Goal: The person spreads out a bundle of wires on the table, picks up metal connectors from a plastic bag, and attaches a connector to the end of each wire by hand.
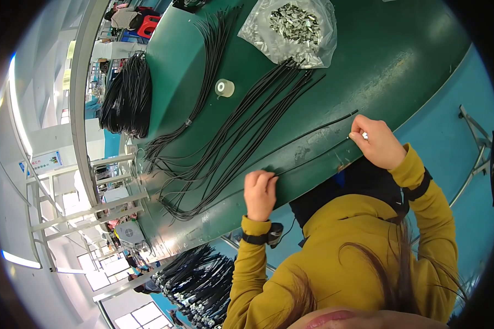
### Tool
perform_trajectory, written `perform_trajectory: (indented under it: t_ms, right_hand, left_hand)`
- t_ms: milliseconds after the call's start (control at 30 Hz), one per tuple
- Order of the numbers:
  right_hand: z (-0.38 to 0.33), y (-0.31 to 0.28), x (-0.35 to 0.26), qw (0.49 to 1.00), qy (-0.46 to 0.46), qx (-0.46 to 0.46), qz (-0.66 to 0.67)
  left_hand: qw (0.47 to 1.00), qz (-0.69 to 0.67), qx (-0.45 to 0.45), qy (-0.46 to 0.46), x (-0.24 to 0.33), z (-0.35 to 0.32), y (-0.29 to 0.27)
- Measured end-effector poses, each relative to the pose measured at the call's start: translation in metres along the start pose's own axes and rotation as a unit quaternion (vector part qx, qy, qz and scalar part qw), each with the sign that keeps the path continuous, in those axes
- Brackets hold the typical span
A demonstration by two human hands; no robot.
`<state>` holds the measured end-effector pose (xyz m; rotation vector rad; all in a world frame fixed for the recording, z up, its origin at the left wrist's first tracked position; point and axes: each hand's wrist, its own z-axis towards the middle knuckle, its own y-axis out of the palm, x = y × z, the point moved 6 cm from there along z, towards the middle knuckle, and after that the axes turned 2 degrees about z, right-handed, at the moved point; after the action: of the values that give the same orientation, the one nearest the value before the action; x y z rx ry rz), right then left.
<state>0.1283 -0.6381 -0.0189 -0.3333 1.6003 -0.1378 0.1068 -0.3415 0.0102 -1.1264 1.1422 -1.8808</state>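
Partly hidden metal bit (365, 135) + cable (318, 156) pinched by R hand (377, 143); L hand (259, 194) curled round cable.

Shiny metal pieces (295, 24), scuffed glossy tabletop (381, 46)

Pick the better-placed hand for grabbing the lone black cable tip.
Likely the right hand: nearest the black cable tip, though holding a silvery piece; the left hand is much farther away.
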Motion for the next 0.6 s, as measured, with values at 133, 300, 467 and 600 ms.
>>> perform_trajectory:
  t_ms: [133,300,467,600]
  right_hand:
    - [-0.004,-0.002,0.006,0.986,-0.006,-0.049,-0.158]
    - [0.006,0.0,-0.001,0.966,-0.062,-0.096,-0.234]
    - [0.011,-0.005,0.005,0.959,-0.058,-0.115,-0.251]
    - [0.017,-0.005,0.003,0.96,-0.05,-0.124,-0.246]
  left_hand:
    - [0.999,0.011,-0.001,-0.042,-0.034,-0.024,-0.017]
    - [0.998,0.064,-0.015,-0.01,-0.068,-0.038,-0.029]
    - [0.995,0.081,0.007,-0.059,-0.102,-0.056,-0.048]
    - [0.994,0.065,0.034,-0.078,-0.111,-0.067,-0.052]
